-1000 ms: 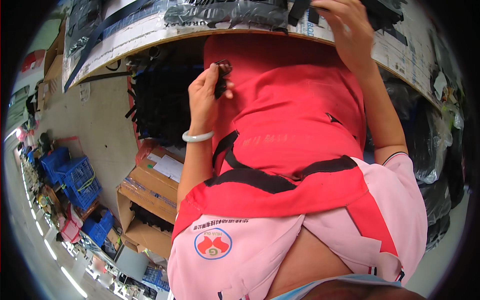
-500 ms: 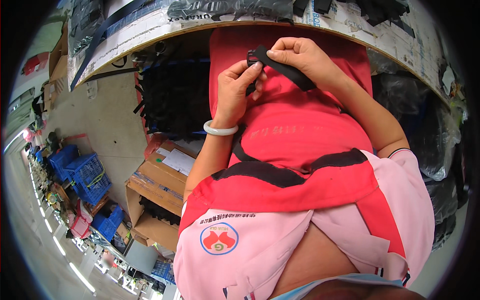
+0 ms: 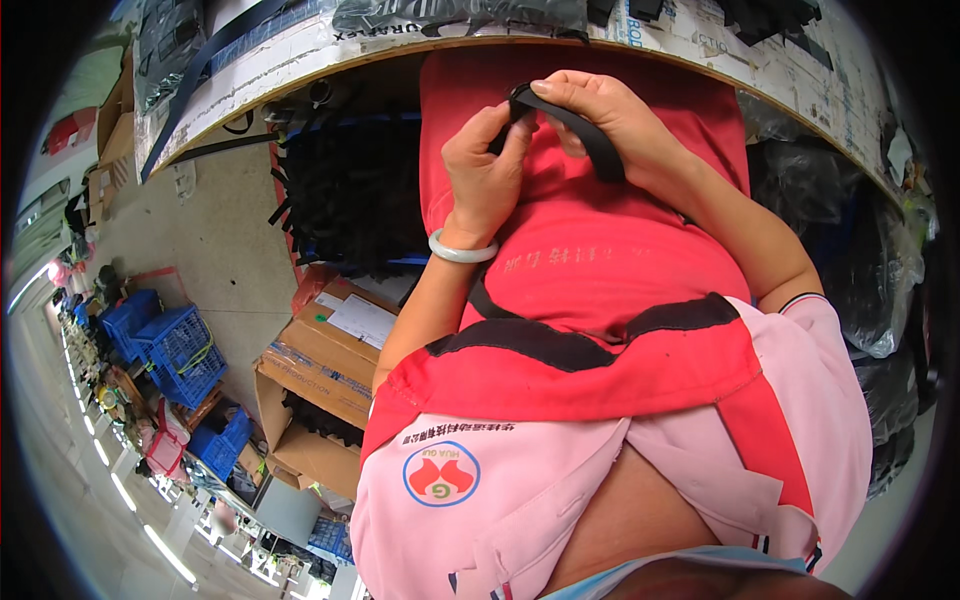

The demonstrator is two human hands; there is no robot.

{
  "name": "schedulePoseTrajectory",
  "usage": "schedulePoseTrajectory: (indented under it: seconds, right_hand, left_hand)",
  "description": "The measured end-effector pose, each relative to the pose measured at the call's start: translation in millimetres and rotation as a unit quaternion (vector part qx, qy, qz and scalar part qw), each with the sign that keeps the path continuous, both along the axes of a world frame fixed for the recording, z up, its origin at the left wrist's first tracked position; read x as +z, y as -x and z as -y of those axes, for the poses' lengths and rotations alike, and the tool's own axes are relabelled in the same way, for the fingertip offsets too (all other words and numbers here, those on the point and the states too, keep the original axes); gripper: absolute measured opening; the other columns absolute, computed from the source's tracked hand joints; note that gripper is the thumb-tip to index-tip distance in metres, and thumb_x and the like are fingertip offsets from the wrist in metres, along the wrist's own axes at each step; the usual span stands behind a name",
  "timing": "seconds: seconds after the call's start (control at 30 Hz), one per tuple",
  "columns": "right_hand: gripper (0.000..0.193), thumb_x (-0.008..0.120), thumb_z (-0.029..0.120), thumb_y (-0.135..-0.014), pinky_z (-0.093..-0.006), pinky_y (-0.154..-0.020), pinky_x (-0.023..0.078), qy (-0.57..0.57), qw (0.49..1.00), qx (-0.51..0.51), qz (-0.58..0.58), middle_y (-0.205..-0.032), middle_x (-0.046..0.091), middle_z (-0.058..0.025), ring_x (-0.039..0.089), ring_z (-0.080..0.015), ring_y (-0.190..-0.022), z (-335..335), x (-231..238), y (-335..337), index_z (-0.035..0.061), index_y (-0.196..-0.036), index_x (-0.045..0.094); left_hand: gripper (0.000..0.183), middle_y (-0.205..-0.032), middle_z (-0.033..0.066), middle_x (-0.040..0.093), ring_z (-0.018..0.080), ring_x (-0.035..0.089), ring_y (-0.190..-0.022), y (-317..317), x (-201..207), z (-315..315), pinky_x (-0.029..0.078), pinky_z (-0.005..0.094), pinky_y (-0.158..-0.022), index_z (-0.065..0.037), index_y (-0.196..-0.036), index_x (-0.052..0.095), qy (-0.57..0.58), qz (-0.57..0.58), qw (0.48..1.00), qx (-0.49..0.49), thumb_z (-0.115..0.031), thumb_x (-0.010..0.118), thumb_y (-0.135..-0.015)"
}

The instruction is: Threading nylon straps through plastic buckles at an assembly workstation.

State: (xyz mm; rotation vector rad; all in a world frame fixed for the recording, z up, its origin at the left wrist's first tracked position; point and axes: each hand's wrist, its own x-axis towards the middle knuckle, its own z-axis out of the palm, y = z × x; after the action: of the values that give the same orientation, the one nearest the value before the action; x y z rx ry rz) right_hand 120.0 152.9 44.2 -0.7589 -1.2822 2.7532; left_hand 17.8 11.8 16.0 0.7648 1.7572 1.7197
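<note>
Both hands work on a black webbing strap [image 3: 603,152] above my red apron, just below the worktable's edge. My left hand [image 3: 482,168] pinches a small black plastic buckle [image 3: 519,96] between thumb and fingers; most of the buckle is hidden by the fingertips. With thumb and forefinger, my right hand [image 3: 612,112] grips the strap close to the buckle. The strap's loose part arches over and hangs down beside the right palm. A white bangle [image 3: 462,248] circles my left wrist.
The worktable [image 3: 680,60] curves across the top, carrying plastic-wrapped bundles and black straps. Many black straps [image 3: 350,190] are heaped below it on the left. An open cardboard box [image 3: 318,375] stands near my left elbow. Blue crates [image 3: 180,355] lie farther left; plastic bags [image 3: 850,270] are at right.
The buckle has tilted and is now more covered by my fingers. My left hand has shifted slightly right, closer to the right hand. The strap bends in a tighter arch.
</note>
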Motion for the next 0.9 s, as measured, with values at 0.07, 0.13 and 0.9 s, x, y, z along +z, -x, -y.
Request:
schedulePoseTrajectory:
  seconds: [0.07,0.13,0.9]
  right_hand:
    - [0.024,0.063,0.030,-0.093,-0.0181,-0.047,0.042,-0.104,0.993,-0.027,0.042,-0.070,0.060,0.0015,0.054,-0.0039,-0.053,3,2,5,0.0058,-0.093,0.064]
    - [0.024,0.063,0.030,-0.093,-0.0180,-0.048,0.042,-0.095,0.994,-0.033,0.040,-0.072,0.061,0.0015,0.054,-0.0039,-0.054,4,-1,6,0.0060,-0.095,0.064]
    - [0.019,0.066,0.012,-0.089,-0.0186,-0.046,0.043,-0.311,0.950,0.002,0.038,-0.068,0.059,0.0001,0.054,-0.0047,-0.052,-4,10,-8,-0.0008,-0.099,0.057]
  left_hand:
    - [0.013,-0.077,0.0086,0.064,0.0129,0.058,-0.065,4,-5,0,0.046,0.0271,-0.058,0.002,-0.099,0.067,0.001,-0.131,0.991,-0.012,0.000,0.065,-0.086]
    - [0.014,-0.077,0.0096,0.063,0.0136,0.058,-0.064,9,-11,0,0.046,0.0277,-0.058,0.001,-0.100,0.067,-0.016,-0.183,0.983,-0.018,0.001,0.065,-0.086]
    - [0.021,-0.079,0.0091,0.068,0.0118,0.061,-0.059,9,6,-6,0.047,0.0213,-0.048,0.006,-0.107,0.066,-0.031,0.191,0.981,-0.008,-0.009,0.063,-0.092]
